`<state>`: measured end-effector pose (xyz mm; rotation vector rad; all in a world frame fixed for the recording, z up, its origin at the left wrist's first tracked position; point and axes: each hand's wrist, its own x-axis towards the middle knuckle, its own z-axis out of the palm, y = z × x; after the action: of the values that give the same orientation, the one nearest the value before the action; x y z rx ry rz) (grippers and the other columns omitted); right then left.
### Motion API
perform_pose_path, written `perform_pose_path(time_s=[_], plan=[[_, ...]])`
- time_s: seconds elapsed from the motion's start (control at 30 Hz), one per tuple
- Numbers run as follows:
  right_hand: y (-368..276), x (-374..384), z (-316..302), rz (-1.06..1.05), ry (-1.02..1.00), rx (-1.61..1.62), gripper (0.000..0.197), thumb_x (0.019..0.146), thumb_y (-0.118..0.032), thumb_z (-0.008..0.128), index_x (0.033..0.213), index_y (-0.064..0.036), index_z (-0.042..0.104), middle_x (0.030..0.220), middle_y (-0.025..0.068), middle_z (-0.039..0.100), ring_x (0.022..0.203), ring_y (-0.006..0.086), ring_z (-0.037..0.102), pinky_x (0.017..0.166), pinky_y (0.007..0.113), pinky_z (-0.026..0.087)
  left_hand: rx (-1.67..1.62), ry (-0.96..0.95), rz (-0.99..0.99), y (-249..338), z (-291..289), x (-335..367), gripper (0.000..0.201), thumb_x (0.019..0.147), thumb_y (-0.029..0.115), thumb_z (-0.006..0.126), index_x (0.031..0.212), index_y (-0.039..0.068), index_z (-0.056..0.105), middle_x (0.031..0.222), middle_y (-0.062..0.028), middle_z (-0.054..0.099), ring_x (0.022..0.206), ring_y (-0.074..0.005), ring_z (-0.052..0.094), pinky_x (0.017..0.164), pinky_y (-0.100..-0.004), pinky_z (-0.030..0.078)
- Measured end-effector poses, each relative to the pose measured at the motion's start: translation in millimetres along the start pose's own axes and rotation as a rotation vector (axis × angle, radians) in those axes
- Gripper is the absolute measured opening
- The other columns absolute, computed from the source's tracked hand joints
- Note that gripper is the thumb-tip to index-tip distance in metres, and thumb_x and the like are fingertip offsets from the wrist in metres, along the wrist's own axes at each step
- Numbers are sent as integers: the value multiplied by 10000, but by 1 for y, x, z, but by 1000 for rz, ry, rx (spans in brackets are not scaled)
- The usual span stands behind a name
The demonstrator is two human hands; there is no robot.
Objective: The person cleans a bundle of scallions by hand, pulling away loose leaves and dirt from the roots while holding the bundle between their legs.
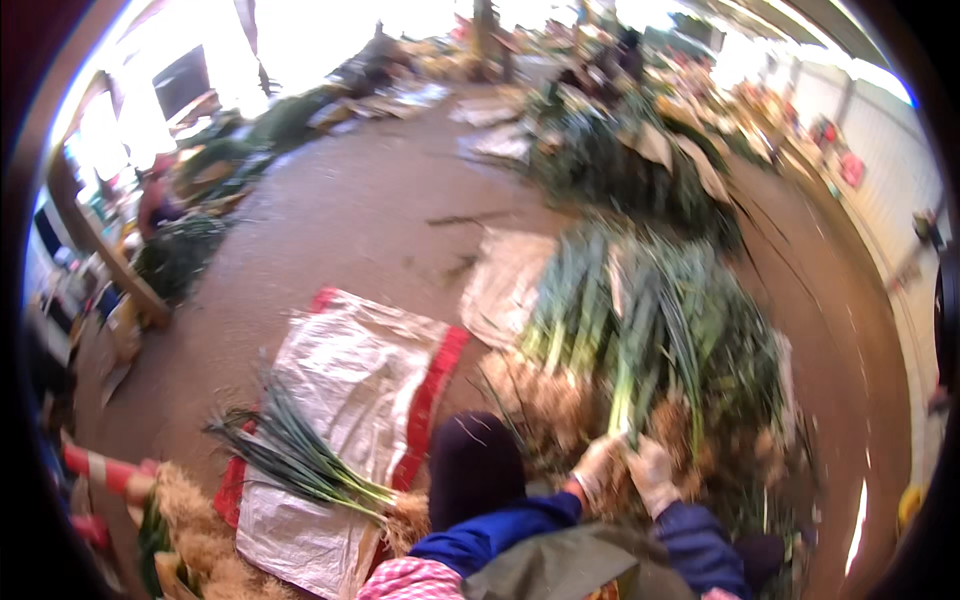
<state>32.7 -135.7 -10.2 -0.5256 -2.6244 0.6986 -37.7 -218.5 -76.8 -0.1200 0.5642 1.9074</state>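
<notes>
Both my hands wear whitish gloves and meet at the root end of a leek (pixel 624 392) just right of centre. Closed fingers of my left hand (pixel 597 468) grip the stalk from the left. My right hand (pixel 652 477) closes on it from the right; blur hides the exact fingertips. The leek's dark green leaves point away from me. Around it lies a thick pile of leeks (pixel 725 340) with shaggy, tan roots (pixel 545 395) toward me. Left of my dark-clad knee (pixel 477 470), a small bunch of leeks (pixel 325 465) rests apart on a sack.
A white woven sack (pixel 365 355) with red edges lies flat at left. Another pale sack (pixel 508 280) touches the pile. Farther off stands a larger leek heap (pixel 630 165). More roots (pixel 200 530) lie at lower left. A wooden post (pixel 105 245) leans at far left.
</notes>
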Motion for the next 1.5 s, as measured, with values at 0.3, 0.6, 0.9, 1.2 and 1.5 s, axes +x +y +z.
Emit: perform_pose_path(time_s=[0.3,0.6,0.9,1.2,1.5], plan=[[-57,-39,-81,362,-33,890,431,959,-296,531,1273,0,524,870,54,665,690,63,570,588,208,472,-117,286,14,36,20,-39,153,819,198,573,860,51,582,721,-76,597,627,-225,596,566,-346,508],[162,-203,-349,1166,-280,-876,384,804,-328,622,1082,-63,616,978,177,670,898,354,635,777,440,485,-207,109,-41,23,22,-28,220,918,178,514,1011,-18,547,836,-136,628,676,-221,602,608,-306,520],[68,-11,-148,689,-261,679,334,873,-317,641,1114,-87,620,1041,41,649,960,152,595,842,317,477,-192,91,-117,23,-5,-16,174,894,176,553,978,27,584,817,-124,644,672,-230,625,612,-322,538],[32,60,46,563,-320,500,219,854,-281,640,898,-67,659,748,55,625,674,168,591,634,286,465,1,163,-71,19,17,-23,232,916,243,574,974,18,573,797,-104,616,616,-227,623,530,-349,554],[19,25,0,338,-252,1086,277,950,-254,531,935,2,635,784,25,654,644,89,605,597,195,484,-227,93,-102,22,4,-15,460,928,471,510,1013,27,597,789,-87,658,574,-202,614,479,-300,521]])
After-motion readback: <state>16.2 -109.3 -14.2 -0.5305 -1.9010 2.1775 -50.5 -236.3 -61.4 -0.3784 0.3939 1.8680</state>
